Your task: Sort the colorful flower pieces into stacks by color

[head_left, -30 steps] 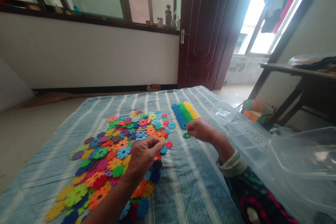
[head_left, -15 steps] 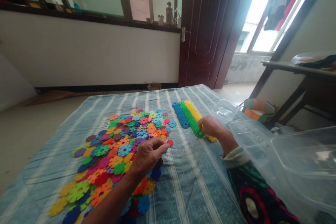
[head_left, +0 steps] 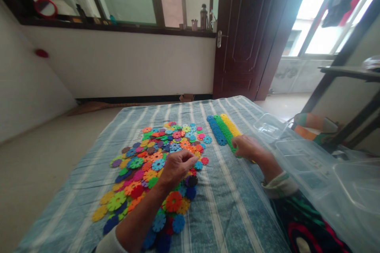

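Note:
A loose pile of colourful flower-shaped plastic discs (head_left: pixel 158 164) is spread over the table. My left hand (head_left: pixel 176 168) hovers above its right side, thumb and forefinger pinched together; whatever is between them is hidden. Just right of those fingertips lie a light blue disc (head_left: pixel 198 165) and a pink disc (head_left: pixel 205 161). My right hand (head_left: pixel 251 151) is closed at the near end of a green row of overlapping discs (head_left: pixel 225 130), its fingers covering that end. Beside it run a blue row (head_left: pixel 216 131) and a yellow row (head_left: pixel 230 123), the latter partly hidden by the hand.
Clear plastic boxes (head_left: pixel 299 156) line the right side of the striped tablecloth (head_left: pixel 219 189). Beyond the table are a dark red door (head_left: pixel 240 47) and a ledge with a flask (head_left: pixel 204 17). A dark shelf (head_left: pixel 350 73) stands at the right.
The camera view has turned left, shifting the scene rightward. My left hand has drawn back slightly from the pink disc, uncovering the light blue one. My right hand now covers the green row's near end.

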Available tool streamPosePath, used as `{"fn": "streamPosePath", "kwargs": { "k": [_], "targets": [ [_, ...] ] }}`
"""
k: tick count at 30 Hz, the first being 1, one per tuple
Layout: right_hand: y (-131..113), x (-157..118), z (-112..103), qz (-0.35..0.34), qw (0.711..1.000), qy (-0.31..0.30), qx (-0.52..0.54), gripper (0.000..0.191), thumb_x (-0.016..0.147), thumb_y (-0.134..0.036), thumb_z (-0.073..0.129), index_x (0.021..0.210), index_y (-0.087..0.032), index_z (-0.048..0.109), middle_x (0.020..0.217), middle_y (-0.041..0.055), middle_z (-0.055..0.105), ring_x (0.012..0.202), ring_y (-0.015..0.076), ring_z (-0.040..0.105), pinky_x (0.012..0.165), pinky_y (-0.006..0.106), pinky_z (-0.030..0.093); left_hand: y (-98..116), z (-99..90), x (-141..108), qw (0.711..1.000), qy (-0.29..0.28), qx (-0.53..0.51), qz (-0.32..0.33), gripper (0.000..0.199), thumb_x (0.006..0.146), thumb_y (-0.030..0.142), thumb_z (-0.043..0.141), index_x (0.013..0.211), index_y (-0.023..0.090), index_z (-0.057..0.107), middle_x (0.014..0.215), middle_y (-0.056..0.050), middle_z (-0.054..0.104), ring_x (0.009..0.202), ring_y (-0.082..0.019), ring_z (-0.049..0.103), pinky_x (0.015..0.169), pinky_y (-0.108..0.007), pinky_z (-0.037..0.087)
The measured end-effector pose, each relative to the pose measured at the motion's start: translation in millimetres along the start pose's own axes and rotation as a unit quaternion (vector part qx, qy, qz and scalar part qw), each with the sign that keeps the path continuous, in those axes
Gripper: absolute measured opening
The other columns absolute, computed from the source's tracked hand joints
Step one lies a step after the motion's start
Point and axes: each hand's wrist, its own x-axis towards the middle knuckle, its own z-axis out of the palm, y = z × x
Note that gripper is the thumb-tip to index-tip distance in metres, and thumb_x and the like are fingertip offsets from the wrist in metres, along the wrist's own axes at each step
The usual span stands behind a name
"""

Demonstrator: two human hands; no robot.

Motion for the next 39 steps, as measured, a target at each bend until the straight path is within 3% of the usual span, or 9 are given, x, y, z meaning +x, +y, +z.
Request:
{"fn": "streamPosePath", "kwargs": {
  "k": [8, 13, 18, 23, 27, 31, 35, 39],
  "targets": [
    [-42, -3, 17, -0.111, 0.993, 0.001, 0.040, 0.011, 0.077, -0.023, 0.062, 0.087, -0.022, 0.066, 0.087, 0.0045, 0.070, 0.085, 0.0202, 0.064, 0.063, 0.026, 0.034, -24, -28.9, 13, 0.991, 0.081, 0.108, 0.015, 0.021, 0.074, 0.031, 0.054, 0.062, 0.017, 0.065, 0.059, 0.001, 0.059, 0.059, -0.013, 0.052, 0.059, -0.023, 0.041],
    [-66, -5, 29, -0.156, 0.987, -0.021, 0.015, 0.010, 0.080, -0.025, 0.059, 0.086, -0.022, 0.067, 0.089, 0.0083, 0.071, 0.088, 0.0245, 0.065, 0.064, 0.028, 0.035, -45, -65.3, 30, 0.946, 0.147, 0.287, -0.002, 0.022, 0.078, 0.020, 0.047, 0.072, 0.017, 0.068, 0.076, -0.004, 0.067, 0.076, -0.017, 0.059, 0.071, -0.026, 0.043],
    [-71, -3, 34, -0.153, 0.988, -0.012, -0.001, 0.014, 0.083, -0.026, 0.054, 0.084, -0.021, 0.066, 0.087, 0.0099, 0.071, 0.085, 0.0251, 0.067, 0.063, 0.028, 0.035, -59, -86.5, 56, 0.880, 0.126, 0.454, -0.062, 0.031, 0.079, 0.015, 0.045, 0.093, 0.019, 0.072, 0.094, -0.009, 0.068, 0.093, -0.024, 0.061, 0.081, -0.030, 0.044],
    [-70, -2, 36, -0.143, 0.990, -0.016, 0.007, 0.013, 0.083, -0.028, 0.055, 0.085, -0.022, 0.067, 0.087, 0.0100, 0.071, 0.086, 0.0257, 0.066, 0.062, 0.028, 0.034, -73, -86.7, 78, 0.873, 0.108, 0.472, -0.061, 0.025, 0.068, 0.011, 0.055, 0.079, 0.020, 0.075, 0.091, -0.011, 0.066, 0.095, -0.029, 0.059, 0.079, -0.033, 0.046],
    [-69, -1, 37, -0.143, 0.990, -0.009, 0.015, 0.013, 0.082, -0.028, 0.055, 0.084, -0.022, 0.067, 0.088, 0.0096, 0.072, 0.087, 0.0250, 0.066, 0.062, 0.027, 0.033, -72, -88.9, 82, 0.879, 0.112, 0.461, -0.046, 0.022, 0.069, 0.012, 0.053, 0.069, 0.020, 0.073, 0.084, -0.009, 0.066, 0.092, -0.027, 0.059, 0.081, -0.033, 0.045],
    [-68, -1, 37, -0.150, 0.988, 0.007, 0.035, 0.013, 0.083, -0.024, 0.054, 0.087, -0.022, 0.066, 0.086, 0.0083, 0.072, 0.086, 0.0228, 0.066, 0.063, 0.026, 0.033, -60, -88.7, 71, 0.899, 0.123, 0.420, -0.019, 0.025, 0.076, 0.019, 0.049, 0.075, 0.022, 0.074, 0.084, -0.006, 0.069, 0.088, -0.022, 0.060, 0.082, -0.029, 0.045],
    [-70, -3, 34, -0.156, 0.976, 0.079, 0.127, 0.015, 0.085, -0.027, 0.054, 0.094, -0.023, 0.066, 0.081, 0.0039, 0.071, 0.080, 0.0178, 0.065, 0.064, 0.025, 0.034, -42, -69.9, 49, 0.978, 0.109, 0.174, -0.028, 0.023, 0.074, 0.031, 0.056, 0.081, 0.019, 0.074, 0.077, -0.002, 0.071, 0.074, -0.019, 0.063, 0.069, -0.027, 0.048],
    [-76, -3, 32, -0.160, 0.940, 0.149, 0.264, 0.016, 0.084, -0.028, 0.059, 0.097, -0.021, 0.066, 0.071, -0.0002, 0.068, 0.066, 0.0125, 0.060, 0.064, 0.022, 0.037, -14, -38.4, 25, 0.998, 0.050, 0.018, -0.044, 0.023, 0.067, 0.035, 0.063, 0.078, 0.019, 0.075, 0.071, -0.001, 0.071, 0.067, -0.018, 0.062, 0.062, -0.026, 0.046]
  ]
}}
